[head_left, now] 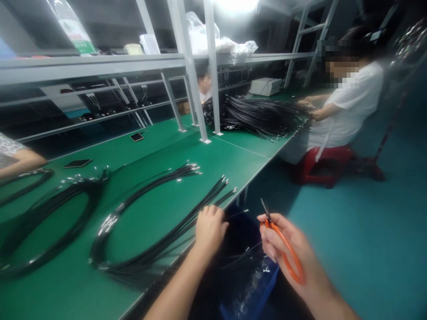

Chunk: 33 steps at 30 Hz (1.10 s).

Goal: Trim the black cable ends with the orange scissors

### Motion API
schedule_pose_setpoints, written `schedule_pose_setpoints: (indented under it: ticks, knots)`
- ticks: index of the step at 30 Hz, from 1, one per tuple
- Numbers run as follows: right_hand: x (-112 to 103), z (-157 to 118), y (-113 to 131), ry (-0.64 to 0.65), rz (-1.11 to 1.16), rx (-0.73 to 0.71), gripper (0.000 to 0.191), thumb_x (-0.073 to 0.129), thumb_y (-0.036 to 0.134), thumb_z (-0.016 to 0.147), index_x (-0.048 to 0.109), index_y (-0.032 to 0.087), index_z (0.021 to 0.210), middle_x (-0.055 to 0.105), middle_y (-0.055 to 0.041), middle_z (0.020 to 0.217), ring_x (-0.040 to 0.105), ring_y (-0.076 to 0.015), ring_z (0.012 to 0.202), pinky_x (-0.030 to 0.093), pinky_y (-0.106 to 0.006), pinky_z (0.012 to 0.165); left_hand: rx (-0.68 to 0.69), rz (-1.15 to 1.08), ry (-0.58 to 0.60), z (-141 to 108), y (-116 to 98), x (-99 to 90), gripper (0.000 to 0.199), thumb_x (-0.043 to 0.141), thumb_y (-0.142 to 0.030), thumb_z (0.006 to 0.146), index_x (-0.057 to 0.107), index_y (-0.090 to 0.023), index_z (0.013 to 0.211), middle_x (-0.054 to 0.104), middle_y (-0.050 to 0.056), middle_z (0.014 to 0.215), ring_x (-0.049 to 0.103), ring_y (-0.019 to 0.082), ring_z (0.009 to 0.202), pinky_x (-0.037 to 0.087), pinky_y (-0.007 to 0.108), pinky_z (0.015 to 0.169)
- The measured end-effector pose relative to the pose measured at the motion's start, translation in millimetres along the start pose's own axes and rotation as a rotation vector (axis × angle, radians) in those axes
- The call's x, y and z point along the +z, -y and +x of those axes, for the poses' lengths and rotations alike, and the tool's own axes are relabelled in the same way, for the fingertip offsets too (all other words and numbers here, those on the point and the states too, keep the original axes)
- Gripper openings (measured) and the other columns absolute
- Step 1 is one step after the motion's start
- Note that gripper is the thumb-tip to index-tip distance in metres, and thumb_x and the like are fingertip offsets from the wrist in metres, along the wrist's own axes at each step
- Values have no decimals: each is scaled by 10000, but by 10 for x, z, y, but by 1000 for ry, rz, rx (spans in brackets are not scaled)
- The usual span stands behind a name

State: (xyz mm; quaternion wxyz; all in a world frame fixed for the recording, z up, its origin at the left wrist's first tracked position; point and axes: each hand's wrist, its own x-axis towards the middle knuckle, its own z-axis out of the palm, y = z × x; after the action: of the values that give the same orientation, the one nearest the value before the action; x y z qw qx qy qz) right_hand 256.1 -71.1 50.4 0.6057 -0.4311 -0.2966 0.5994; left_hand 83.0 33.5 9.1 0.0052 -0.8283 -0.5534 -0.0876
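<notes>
My right hand [287,249] is closed round orange-handled scissors [289,255], held to the right of the table's edge with the dark blades pointing up. My left hand [210,229] rests at the table's edge, fingers curled over black cables [173,238]. One thin cable sticks out past its fingers towards the scissors, ending in a light tip. On the green table, the cables form a large curved bundle with pale ends [191,168] and clear wrapping [108,223] on its bend. What lies under my left palm is hidden.
More cable coils [76,222] lie at left, near a phone [78,163] and a co-worker's arm [28,161]. Shelf posts [195,98] stand on the table. Beyond, a co-worker on a red stool [322,166] handles a cable heap [260,115]. Below is a blue bin [267,289].
</notes>
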Motion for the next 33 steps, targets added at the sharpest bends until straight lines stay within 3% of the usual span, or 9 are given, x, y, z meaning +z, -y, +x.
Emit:
schedule_pose_setpoints:
  ticks: [3, 5, 7, 8, 10, 14, 21, 27, 33]
  knots:
    - [73, 25, -44, -51, -271, -91, 281, 639, 341, 807, 538, 181, 1016, 528, 2, 729, 458, -94, 547, 356, -220, 507, -109, -34, -46, 89, 326, -73, 228, 502, -252, 914, 568, -205, 1127, 556, 75, 1186, 459, 234, 1116, 351, 331, 930]
    - [192, 126, -125, -14, -646, -298, 248, 614, 275, 811, 549, 185, 1033, 588, -34, 810, 542, -137, 644, 433, -247, 590, -214, -42, -26, 160, 570, -105, 210, 491, -247, 912, 596, -158, 1071, 594, 115, 1094, 508, 264, 1031, 384, 355, 868]
    - [347, 299, -255, 135, -1017, -625, 247, 534, 176, 814, 559, 175, 1060, 623, -62, 863, 579, -173, 715, 467, -286, 688, -274, -66, 24, 188, 739, -111, 175, 577, -263, 857, 618, -157, 990, 624, 105, 986, 554, 265, 930, 415, 330, 758]
    - [425, 402, -331, 188, -1070, -684, 264, 522, 145, 794, 567, 171, 1054, 637, -76, 913, 593, -199, 795, 466, -308, 757, -287, -84, 50, 178, 779, -106, 157, 608, -262, 831, 622, -169, 957, 634, 86, 938, 573, 252, 876, 417, 308, 703]
    - [545, 594, -490, 251, -1134, -697, 324, 523, 149, 794, 560, 156, 1116, 648, -107, 984, 599, -248, 901, 457, -354, 825, -279, -126, 92, 115, 776, -90, 92, 615, -232, 815, 623, -198, 901, 644, 43, 878, 590, 213, 799, 403, 270, 637]
    - [565, 758, -745, 242, -1235, -616, 275, 547, 154, 796, 589, 132, 1066, 664, -136, 907, 621, -293, 820, 486, -392, 734, -239, -197, 115, -46, 644, -63, 52, 575, -179, 830, 607, -220, 829, 643, 5, 862, 591, 169, 799, 387, 236, 646]
    - [469, 678, -870, 229, -1183, -550, 367, 571, 149, 794, 545, 153, 1160, 660, -118, 1030, 617, -271, 930, 475, -369, 820, -307, -191, 96, 39, 658, -40, 39, 568, -215, 855, 559, -220, 817, 644, 0, 796, 589, 183, 719, 343, 257, 573]
    - [282, 570, -572, -3, -993, -464, 299, 566, 273, 848, 516, 193, 1132, 648, -33, 765, 583, -160, 588, 490, -284, 612, -282, -110, 6, 49, 670, -139, 57, 604, -233, 846, 582, -222, 897, 616, 27, 904, 577, 210, 833, 357, 272, 597]
    - [-6, 377, -151, -156, -513, -271, 349, 638, 426, 804, 500, 217, 1047, 647, -97, 1063, 634, -186, 837, 507, -275, 661, -30, -62, -28, -82, 158, -130, 25, 594, -217, 855, 585, -213, 878, 584, 37, 929, 523, 223, 906, 385, 315, 752]
